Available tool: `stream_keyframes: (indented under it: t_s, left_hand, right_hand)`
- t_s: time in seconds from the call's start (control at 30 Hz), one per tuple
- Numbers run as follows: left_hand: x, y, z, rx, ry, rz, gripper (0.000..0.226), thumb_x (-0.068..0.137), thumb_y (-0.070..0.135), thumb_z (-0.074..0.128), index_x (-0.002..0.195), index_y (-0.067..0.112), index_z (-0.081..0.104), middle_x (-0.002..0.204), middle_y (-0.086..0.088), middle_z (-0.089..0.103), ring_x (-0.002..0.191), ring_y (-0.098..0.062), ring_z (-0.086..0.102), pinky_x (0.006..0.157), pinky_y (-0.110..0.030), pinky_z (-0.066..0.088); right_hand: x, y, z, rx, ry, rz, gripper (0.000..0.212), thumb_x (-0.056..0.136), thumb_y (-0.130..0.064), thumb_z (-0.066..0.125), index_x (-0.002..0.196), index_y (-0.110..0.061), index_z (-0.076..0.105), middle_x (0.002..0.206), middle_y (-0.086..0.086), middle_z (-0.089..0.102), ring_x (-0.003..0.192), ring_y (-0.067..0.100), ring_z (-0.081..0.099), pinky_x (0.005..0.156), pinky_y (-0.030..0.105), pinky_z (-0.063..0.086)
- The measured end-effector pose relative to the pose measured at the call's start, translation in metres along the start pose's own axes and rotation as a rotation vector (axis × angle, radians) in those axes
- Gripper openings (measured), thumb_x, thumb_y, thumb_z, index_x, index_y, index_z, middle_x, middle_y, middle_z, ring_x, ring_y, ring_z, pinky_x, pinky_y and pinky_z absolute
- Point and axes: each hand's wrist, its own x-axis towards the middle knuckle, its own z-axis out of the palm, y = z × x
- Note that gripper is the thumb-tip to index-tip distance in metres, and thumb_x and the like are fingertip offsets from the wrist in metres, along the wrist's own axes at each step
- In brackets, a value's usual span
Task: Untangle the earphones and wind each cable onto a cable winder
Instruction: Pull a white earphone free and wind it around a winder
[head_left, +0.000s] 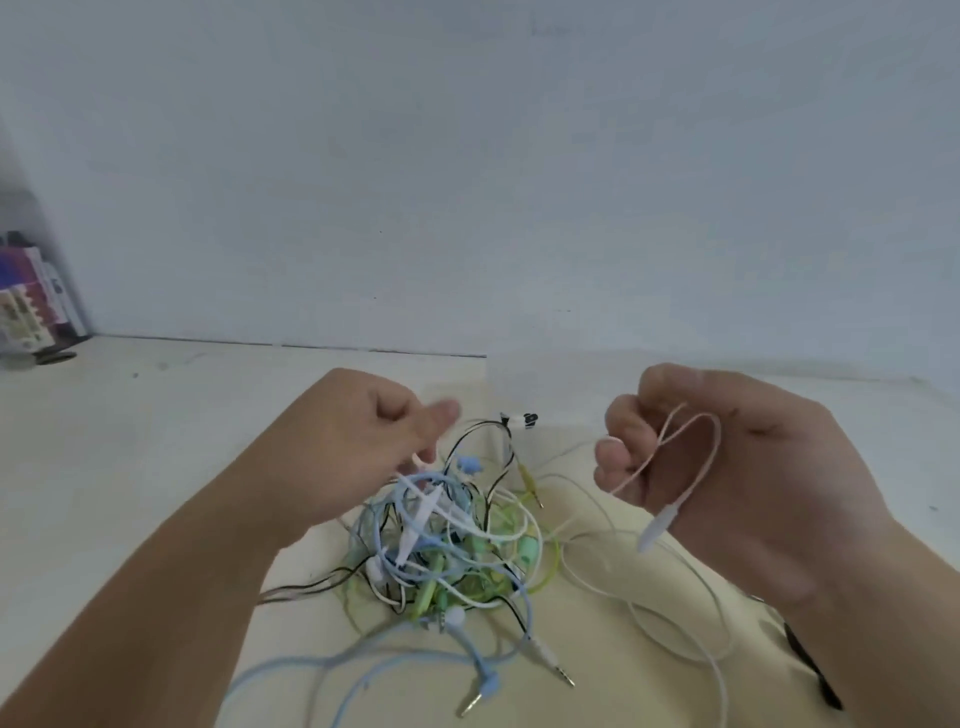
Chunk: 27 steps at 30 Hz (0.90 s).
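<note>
Nearest me, a pale blue cable (322, 670) runs out of view across the cream mat (623, 686). The earphone tangle (447, 551) sits mid-mat: blue, green, white and black leads knotted. My right hand (753, 467) clenches a pinkish cable loop (701, 431), lifted right of the pile. My left hand (363, 447) dips into the pile top, blurred, grip unclear. Bare table (156, 415) on both sides, back to the wall (467, 182); boxes (31, 301) far left.

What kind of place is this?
Probably a desk at home or in an office: a pale tabletop pushed against a plain wall, colourful books or boxes standing in the left corner, and a tangle of earphones lying on a cream mat.
</note>
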Motion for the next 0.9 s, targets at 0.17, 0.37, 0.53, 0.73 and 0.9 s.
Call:
stream_keyframes:
  t_s: [0.17, 0.37, 0.53, 0.73, 0.9]
  left_hand:
    - [-0.001, -0.005, -0.001, 0.129, -0.105, 0.002, 0.024, 0.066, 0.028, 0.091, 0.073, 0.019, 0.069, 0.045, 0.006, 0.036, 0.043, -0.012, 0.031, 0.047, -0.025, 0.026]
    - [0.002, -0.011, -0.004, 0.247, 0.043, -0.016, 0.026, 0.073, 0.007, 0.080, 0.083, 0.028, 0.067, 0.037, 0.010, 0.033, 0.036, -0.007, 0.032, 0.051, -0.028, 0.036]
    - [0.003, -0.012, -0.004, 0.331, 0.167, -0.033, 0.041, 0.070, -0.004, 0.065, 0.085, 0.035, 0.068, 0.052, 0.012, 0.054, 0.050, -0.007, 0.051, 0.054, -0.027, 0.042]
    - [-0.004, 0.008, 0.015, 0.004, 0.064, 0.162, 0.015, 0.085, 0.024, 0.074, 0.090, 0.038, 0.073, 0.082, 0.014, 0.069, 0.071, -0.005, 0.065, 0.063, -0.018, 0.049]
    - [-0.007, 0.005, 0.026, 0.135, -0.214, 0.117, 0.028, 0.073, 0.048, 0.081, 0.096, 0.048, 0.066, 0.109, 0.028, 0.061, 0.100, 0.003, 0.063, 0.095, -0.031, 0.051]
  right_hand:
    - [0.007, 0.004, -0.012, -0.321, 0.134, 0.019, 0.033, 0.060, 0.002, 0.074, 0.073, -0.012, 0.047, 0.058, 0.001, 0.031, 0.045, 0.014, 0.029, 0.045, 0.024, 0.020]
    - [0.005, 0.012, -0.015, -1.360, 0.099, 0.037, 0.008, 0.077, -0.029, 0.079, 0.073, -0.024, 0.076, 0.048, -0.011, 0.052, 0.041, 0.003, 0.042, 0.043, 0.014, 0.034]
    - [0.006, 0.018, -0.012, -1.204, 0.005, 0.002, 0.017, 0.087, -0.029, 0.071, 0.074, -0.019, 0.075, 0.046, -0.007, 0.045, 0.043, 0.010, 0.035, 0.043, 0.020, 0.030]
    - [0.009, 0.016, -0.010, -0.657, -0.018, -0.215, 0.016, 0.083, -0.030, 0.074, 0.083, -0.014, 0.074, 0.057, 0.008, 0.032, 0.053, 0.021, 0.026, 0.049, 0.025, 0.027]
    - [0.006, 0.018, -0.004, -0.424, -0.073, -0.219, 0.011, 0.082, -0.023, 0.072, 0.073, -0.017, 0.072, 0.067, 0.007, 0.053, 0.061, 0.020, 0.049, 0.055, 0.021, 0.042]
